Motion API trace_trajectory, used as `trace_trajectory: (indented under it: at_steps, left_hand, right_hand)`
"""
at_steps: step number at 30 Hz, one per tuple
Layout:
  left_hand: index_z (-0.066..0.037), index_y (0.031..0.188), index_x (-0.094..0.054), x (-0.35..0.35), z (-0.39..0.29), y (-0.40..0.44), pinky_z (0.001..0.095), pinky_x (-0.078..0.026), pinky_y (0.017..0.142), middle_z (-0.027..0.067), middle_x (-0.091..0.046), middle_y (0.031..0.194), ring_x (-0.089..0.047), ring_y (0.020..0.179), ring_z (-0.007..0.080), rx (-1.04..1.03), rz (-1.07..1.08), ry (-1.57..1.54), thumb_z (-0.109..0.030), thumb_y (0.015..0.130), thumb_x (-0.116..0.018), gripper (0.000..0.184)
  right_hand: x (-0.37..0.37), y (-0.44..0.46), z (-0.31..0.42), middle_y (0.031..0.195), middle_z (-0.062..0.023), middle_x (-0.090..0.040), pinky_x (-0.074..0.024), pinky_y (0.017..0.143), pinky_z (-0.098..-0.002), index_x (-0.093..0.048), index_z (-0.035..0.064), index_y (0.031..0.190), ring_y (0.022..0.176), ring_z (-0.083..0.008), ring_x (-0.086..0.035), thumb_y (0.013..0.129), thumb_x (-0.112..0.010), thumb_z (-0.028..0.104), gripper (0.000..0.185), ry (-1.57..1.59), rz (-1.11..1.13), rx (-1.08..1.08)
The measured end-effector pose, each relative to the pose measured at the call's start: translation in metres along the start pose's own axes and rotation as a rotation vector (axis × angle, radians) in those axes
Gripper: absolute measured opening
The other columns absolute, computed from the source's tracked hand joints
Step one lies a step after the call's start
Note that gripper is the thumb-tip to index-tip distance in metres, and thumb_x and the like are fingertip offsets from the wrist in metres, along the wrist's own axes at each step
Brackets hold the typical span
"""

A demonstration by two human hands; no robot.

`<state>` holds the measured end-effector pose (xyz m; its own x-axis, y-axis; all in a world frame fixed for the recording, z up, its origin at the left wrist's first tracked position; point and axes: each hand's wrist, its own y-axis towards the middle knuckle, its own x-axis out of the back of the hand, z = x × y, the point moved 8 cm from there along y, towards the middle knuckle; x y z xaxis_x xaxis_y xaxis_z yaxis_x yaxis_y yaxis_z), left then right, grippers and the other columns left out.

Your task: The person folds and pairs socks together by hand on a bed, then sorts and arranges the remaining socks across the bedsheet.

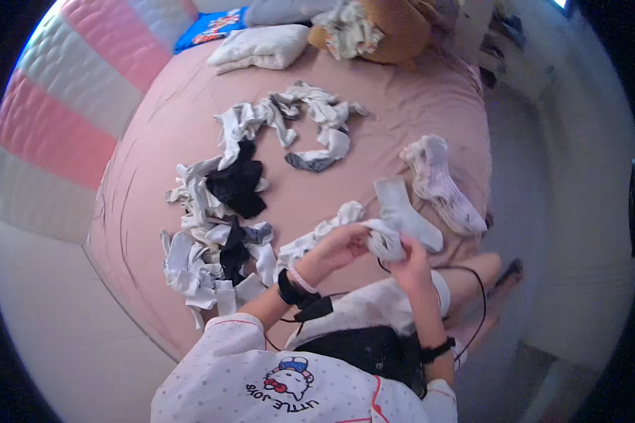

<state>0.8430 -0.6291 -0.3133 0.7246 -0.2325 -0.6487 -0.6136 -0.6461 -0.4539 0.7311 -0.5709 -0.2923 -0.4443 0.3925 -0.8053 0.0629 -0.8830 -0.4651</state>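
Just right of the frame's centre, the left hand and right hand both grip a bunched white sock. Light, even finger pressure should stop it twisting.

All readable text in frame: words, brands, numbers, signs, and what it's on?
"LITTLE JOYS": on the white dotted shirt, upside down in this view.
Blue item at the far end: print too small and blurred to read.
Held white fabric: no readable text.
No numbers or signs legible.
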Motion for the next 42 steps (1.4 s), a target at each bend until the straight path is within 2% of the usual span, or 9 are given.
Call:
trace_trajectory:
  at_steps: [9,12,14,19,21,28,33,35,42]
  left_hand:
    - [-0.001,0.105,-0.059,-0.060,0.000,-0.023,0.0288,-0.047,0.084,0.0062,-0.064,0.100,-0.061,0.090,0.0163,0.174,0.021,-0.097,-0.021,0.088,-0.055,0.026]
    - [-0.002,0.104,-0.059,-0.070,0.007,-0.015,0.0257,-0.047,0.078,0.0048,-0.063,0.101,-0.061,0.087,0.0149,-0.023,0.276,0.309,-0.011,0.081,-0.062,0.025]
    - [-0.003,0.093,-0.057,-0.058,-0.010,-0.012,0.0275,-0.046,0.066,0.0066,-0.062,0.093,-0.059,0.080,0.0178,-0.425,0.001,1.052,0.001,0.070,-0.064,0.024]
    - [0.000,0.074,-0.044,-0.050,-0.027,-0.010,0.0387,-0.040,0.057,0.0146,-0.049,0.067,-0.051,0.063,0.0337,-0.880,-0.362,1.555,0.003,0.062,-0.058,0.018]
    - [0.001,0.075,-0.048,-0.052,-0.016,-0.012,0.0393,-0.041,0.058,0.0148,-0.051,0.066,-0.052,0.064,0.0349,-1.086,-0.298,1.630,0.002,0.064,-0.058,0.014]
    - [0.004,0.082,-0.060,-0.043,0.001,-0.002,0.0333,-0.044,0.059,0.0196,-0.061,0.071,-0.060,0.066,0.0241,-0.466,-0.351,1.168,0.004,0.066,-0.057,0.017]
    - [0.002,0.085,-0.060,-0.075,0.009,-0.019,0.0403,-0.045,0.067,0.0163,-0.058,0.072,-0.057,0.072,0.0376,-0.891,-0.246,1.401,0.006,0.060,-0.058,0.025]
    - [0.000,0.091,-0.056,-0.082,0.002,-0.027,0.0418,-0.043,0.073,0.0144,-0.053,0.075,-0.053,0.079,0.0392,-0.981,-0.347,1.432,0.009,0.060,-0.057,0.032]
    - [-0.001,0.081,-0.048,-0.048,-0.003,-0.006,0.0222,-0.037,0.061,0.0025,-0.046,0.071,-0.043,0.068,0.0094,-0.814,-0.331,0.827,0.013,0.069,-0.053,0.019]
  right_hand:
    - [0.026,0.013,0.023,0.099,-0.0072,-0.063,-0.0465,0.078,-0.0277,-0.059,0.0022,0.102,0.090,-0.0159,-0.060,0.091,-0.052,0.023,0.024,-0.131,0.062,0.140]
    - [0.032,0.006,0.024,0.097,-0.0055,-0.063,-0.0461,0.077,-0.0260,-0.061,0.0022,0.099,0.088,-0.0142,-0.060,0.091,-0.054,0.024,0.025,-0.121,0.009,0.169]
    - [0.034,0.003,0.011,0.095,-0.0047,-0.063,-0.0456,0.074,-0.0258,-0.062,0.0019,0.099,0.084,-0.0126,-0.059,0.090,-0.056,0.025,0.025,-0.276,0.062,0.192]
    - [0.040,0.015,-0.017,0.087,-0.0003,-0.060,-0.0393,0.062,-0.0241,-0.061,0.0013,0.101,0.072,-0.0070,-0.049,0.081,-0.066,0.022,0.029,-1.296,0.179,0.378]
    - [0.045,0.014,-0.016,0.083,-0.0003,-0.060,-0.0402,0.062,-0.0252,-0.062,0.0009,0.098,0.072,-0.0075,-0.049,0.080,-0.066,0.021,0.028,-1.212,0.167,0.327]
    - [0.066,0.025,-0.004,0.074,-0.0088,-0.061,-0.0440,0.064,-0.0340,-0.062,-0.0006,0.085,0.067,-0.0188,-0.056,0.072,-0.065,0.015,0.020,-1.046,0.013,0.477]
    - [0.071,-0.001,0.027,0.076,-0.0162,-0.062,-0.0464,0.066,-0.0361,-0.061,-0.0024,0.085,0.068,-0.0258,-0.059,0.065,-0.057,0.003,0.022,-1.199,-0.512,0.856]
    - [0.073,0.004,0.025,0.080,-0.0155,-0.063,-0.0461,0.068,-0.0330,-0.062,-0.0021,0.088,0.072,-0.0220,-0.059,0.067,-0.053,0.000,0.023,-1.142,-0.426,0.877]
    - [0.086,0.033,0.003,0.080,-0.0136,-0.065,-0.0480,0.063,-0.0334,-0.065,-0.0023,0.091,0.071,-0.0213,-0.063,0.073,-0.051,0.003,0.022,-0.691,-0.253,0.499]
